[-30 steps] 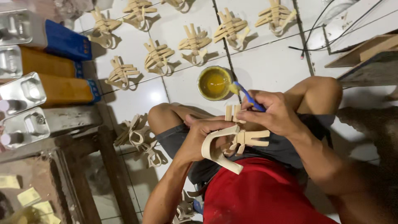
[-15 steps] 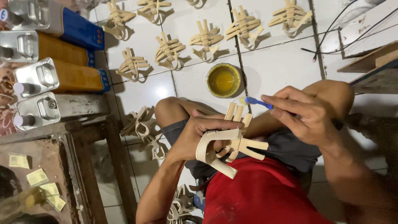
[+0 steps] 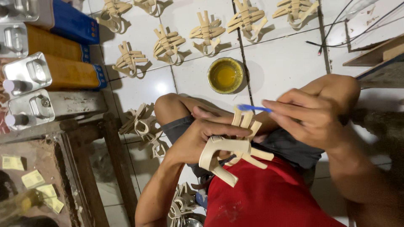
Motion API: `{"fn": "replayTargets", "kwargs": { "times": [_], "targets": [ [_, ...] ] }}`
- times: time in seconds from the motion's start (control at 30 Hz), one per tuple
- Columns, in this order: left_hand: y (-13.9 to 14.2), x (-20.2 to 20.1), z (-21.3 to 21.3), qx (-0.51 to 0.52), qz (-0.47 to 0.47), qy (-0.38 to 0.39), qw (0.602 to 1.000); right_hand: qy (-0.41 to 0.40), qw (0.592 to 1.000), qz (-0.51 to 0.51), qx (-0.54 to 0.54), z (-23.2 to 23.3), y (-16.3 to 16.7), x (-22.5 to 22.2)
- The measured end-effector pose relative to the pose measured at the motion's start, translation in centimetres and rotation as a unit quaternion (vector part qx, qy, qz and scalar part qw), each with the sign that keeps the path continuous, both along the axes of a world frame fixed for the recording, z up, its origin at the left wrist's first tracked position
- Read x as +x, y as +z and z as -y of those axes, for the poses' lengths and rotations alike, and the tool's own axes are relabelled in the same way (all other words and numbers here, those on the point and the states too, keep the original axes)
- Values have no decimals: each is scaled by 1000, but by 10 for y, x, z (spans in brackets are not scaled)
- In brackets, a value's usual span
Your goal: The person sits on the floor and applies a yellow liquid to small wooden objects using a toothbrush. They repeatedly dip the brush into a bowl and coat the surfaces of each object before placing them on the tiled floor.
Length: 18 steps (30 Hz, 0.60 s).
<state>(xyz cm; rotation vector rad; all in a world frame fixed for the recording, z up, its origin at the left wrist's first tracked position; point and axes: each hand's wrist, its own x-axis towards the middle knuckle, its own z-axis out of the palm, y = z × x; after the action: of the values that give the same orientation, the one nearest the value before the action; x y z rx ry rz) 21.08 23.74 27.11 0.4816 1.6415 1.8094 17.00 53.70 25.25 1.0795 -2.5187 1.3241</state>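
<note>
My left hand [image 3: 202,134] grips the cream strap piece [image 3: 229,153] over my lap; my right hand [image 3: 313,120] pinches the blue brush [image 3: 252,108] at its upper edge. The glue bowl [image 3: 225,75] sits on open floor beyond my knees.

Left hand [image 3: 202,134] fingers curled closed; right hand [image 3: 313,117] fingers pinched.

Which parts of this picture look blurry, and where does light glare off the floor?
Head view: the right hand and its blue brush are smeared by motion blur; the left hand gripping the cream strap piece is sharper. A bright glare patch sits on the white floor tile left of the yellow glue bowl. The finished strap pieces cast soft shadows; the lower right corner is dark.
</note>
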Motion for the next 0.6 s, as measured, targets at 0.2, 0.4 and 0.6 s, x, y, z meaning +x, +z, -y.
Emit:
{"fn": "replayTargets", "kwargs": {
  "times": [0.2, 0.4, 0.6],
  "targets": [
    [4, -1, 3, -22, -75, 59, 995, -79, 995, 55, -16, -7, 5, 2],
    [7, 3, 1, -32, -112, 93, 989, -28, 998, 26, -53, -3, 16, 13],
    [11, 7, 4, -47, -76, 88, 992, -77, 996, 40, -35, 8, 16, 13]
  ]
}}
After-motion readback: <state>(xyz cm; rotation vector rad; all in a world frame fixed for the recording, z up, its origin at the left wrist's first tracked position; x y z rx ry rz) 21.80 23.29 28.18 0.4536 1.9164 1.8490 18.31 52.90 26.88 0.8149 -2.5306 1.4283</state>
